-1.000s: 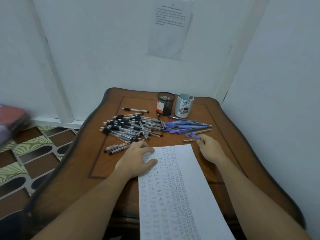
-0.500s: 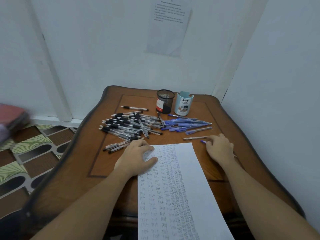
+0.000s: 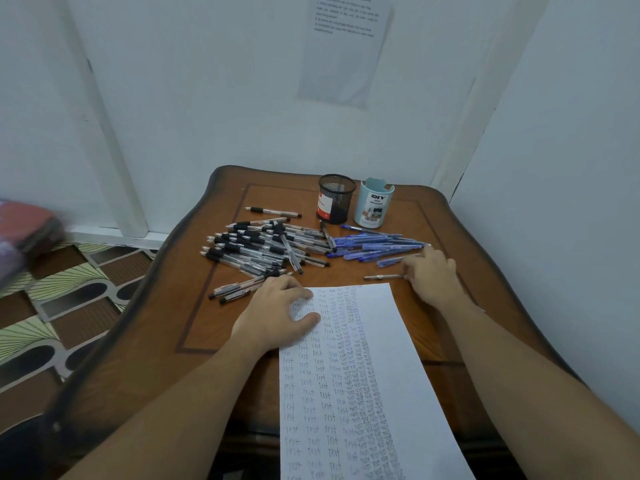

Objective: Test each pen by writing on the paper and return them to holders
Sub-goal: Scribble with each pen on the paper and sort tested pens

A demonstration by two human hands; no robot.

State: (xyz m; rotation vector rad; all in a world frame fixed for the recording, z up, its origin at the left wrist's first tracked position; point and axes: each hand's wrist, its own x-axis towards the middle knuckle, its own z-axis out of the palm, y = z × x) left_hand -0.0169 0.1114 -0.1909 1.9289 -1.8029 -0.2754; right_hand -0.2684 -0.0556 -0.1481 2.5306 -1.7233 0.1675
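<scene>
A long white paper [image 3: 391, 358], filled with rows of the written word "test", lies on the wooden table [image 3: 207, 313]. My left hand [image 3: 277, 315] rests flat on its top left corner. Several black-grip pens [image 3: 263, 247] are heaped left of centre, and several blue pens [image 3: 377, 245] lie to their right. My right hand [image 3: 431, 275] sits at the blue pile's near right end, fingertips touching a blue pen [image 3: 391, 261]; a thin pen [image 3: 382, 277] lies by its thumb. Behind stand a black mesh holder [image 3: 336, 199] and a pale blue holder [image 3: 374, 202], no pens visible in them.
Three black pens [image 3: 235, 291] lie apart just left of my left hand, and one more [image 3: 273, 212] at the back left. White walls close in behind and on the right. The patterned floor [image 3: 69, 299] drops away left of the table.
My right hand has moved from the table's right side back up to the blue pens, index finger now stretched to the pile. My left hand stays on the paper.
</scene>
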